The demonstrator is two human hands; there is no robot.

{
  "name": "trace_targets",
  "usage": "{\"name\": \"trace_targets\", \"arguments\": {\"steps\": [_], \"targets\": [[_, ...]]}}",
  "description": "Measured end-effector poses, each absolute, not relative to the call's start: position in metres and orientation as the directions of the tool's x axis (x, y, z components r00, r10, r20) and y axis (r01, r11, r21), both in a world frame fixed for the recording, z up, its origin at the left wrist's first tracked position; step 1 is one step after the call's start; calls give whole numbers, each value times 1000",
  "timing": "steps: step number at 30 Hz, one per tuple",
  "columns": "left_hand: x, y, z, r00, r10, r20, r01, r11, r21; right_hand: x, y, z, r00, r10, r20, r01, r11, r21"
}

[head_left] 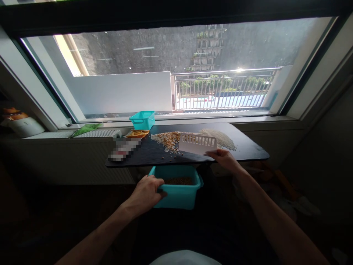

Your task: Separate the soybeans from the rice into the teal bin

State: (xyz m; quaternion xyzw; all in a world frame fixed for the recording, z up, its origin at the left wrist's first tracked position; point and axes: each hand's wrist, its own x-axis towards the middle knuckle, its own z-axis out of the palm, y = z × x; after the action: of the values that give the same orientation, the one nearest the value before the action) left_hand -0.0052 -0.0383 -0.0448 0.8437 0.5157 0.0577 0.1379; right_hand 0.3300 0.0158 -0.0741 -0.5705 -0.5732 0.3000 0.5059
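Observation:
My left hand (150,191) grips the near left rim of a teal plastic bin (179,197), which is below the table's front edge. Brownish grains or beans (179,180) lie inside it, too dim to name exactly. My right hand (224,159) pinches the lower right corner of a white slotted plastic scraper (197,144), tilted above the tabletop. Behind and left of the scraper is a spread of orange-yellow kernels (171,140) mixed with pale grains. A pile of whitish grains (220,139) spreads to its right.
The dark table (248,149) stands against the window sill. A smaller teal basket (142,119), an orange-and-yellow packet (137,133) and a blurred-out flat item (124,150) are at its left. Further left, a green cloth (86,129) lies on the radiator (100,134) beside a white pot (26,126).

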Motion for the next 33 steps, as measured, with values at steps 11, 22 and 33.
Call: {"name": "trace_targets", "arguments": {"steps": [11,22,33], "targets": [[-4,-39,-41,474,880,-44,842,-438,317,330,-6,-74,129,973,190,329,139,-934],[-26,-36,-41,419,905,-71,868,-377,323,293,-1,-78,25,977,211,319,192,-928],[-57,-36,-37,330,939,-98,901,-282,329,262,24,-69,-66,967,247,325,255,-911]]}}
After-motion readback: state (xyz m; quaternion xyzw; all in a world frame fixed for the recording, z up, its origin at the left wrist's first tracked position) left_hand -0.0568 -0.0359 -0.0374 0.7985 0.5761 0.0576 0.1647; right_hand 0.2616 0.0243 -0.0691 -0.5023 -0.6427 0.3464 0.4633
